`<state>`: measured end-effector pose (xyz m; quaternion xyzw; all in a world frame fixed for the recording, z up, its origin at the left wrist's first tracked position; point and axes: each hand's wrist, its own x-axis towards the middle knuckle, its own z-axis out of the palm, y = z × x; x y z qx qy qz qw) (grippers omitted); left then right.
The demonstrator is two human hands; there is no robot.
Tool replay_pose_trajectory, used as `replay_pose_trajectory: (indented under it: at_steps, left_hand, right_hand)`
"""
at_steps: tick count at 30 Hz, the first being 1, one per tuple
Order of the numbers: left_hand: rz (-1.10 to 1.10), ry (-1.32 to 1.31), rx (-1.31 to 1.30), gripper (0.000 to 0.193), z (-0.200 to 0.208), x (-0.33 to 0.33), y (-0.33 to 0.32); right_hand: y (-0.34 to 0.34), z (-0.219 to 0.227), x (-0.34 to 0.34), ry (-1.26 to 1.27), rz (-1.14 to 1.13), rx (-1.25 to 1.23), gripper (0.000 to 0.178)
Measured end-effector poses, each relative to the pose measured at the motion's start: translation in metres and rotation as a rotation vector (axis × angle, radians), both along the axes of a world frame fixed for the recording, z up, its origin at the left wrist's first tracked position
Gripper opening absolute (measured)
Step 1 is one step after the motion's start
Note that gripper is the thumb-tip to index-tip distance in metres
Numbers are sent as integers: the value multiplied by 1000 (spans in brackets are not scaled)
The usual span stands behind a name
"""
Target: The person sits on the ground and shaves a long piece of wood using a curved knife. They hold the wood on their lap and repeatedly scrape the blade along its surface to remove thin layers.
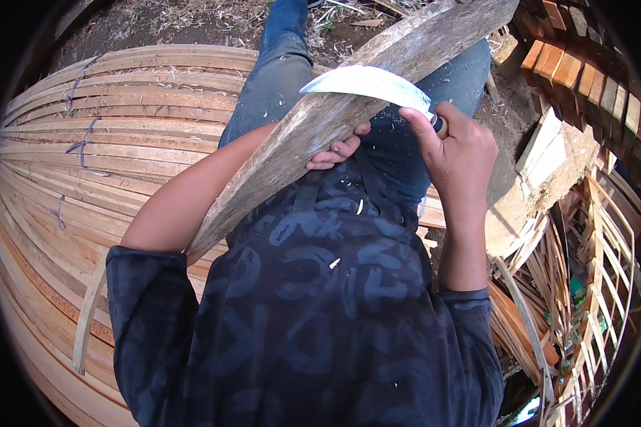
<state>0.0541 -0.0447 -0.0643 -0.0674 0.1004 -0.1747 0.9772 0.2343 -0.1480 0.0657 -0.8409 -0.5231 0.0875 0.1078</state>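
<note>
A long, weathered wooden plank (286, 151) slants across my lap, from my left elbow up to the far right. My left hand (338, 148) reaches beneath it, its fingers curled at the near edge; the rest of that hand is hidden under the wood. In my right hand (459, 142) is a curved knife (370, 82) with a dark handle, held in a closed fist with the thumb along it. Its bright, sickle-like blade points left over the plank; whether the edge touches the wood I cannot tell.
Bundled wooden strips (157, 121) tied with string spread out on the left. Stacked wood blocks (580, 82) stand at the far right, above a heap of thin slats (541, 285) and a lattice-like frame (605, 277). Shavings litter the ground (171, 25).
</note>
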Motion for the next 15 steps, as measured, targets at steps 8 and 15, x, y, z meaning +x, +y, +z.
replay_pose_trajectory:
  at_steps: [8,15]
  left_hand:
    - [-19,-183,-117,66,-35,2,-15]
    - [-4,-60,-132,68,-20,2,-13]
  right_hand:
    - [-12,11,147,-74,-674,-21,65]
    - [15,40,0,243,-77,53,58]
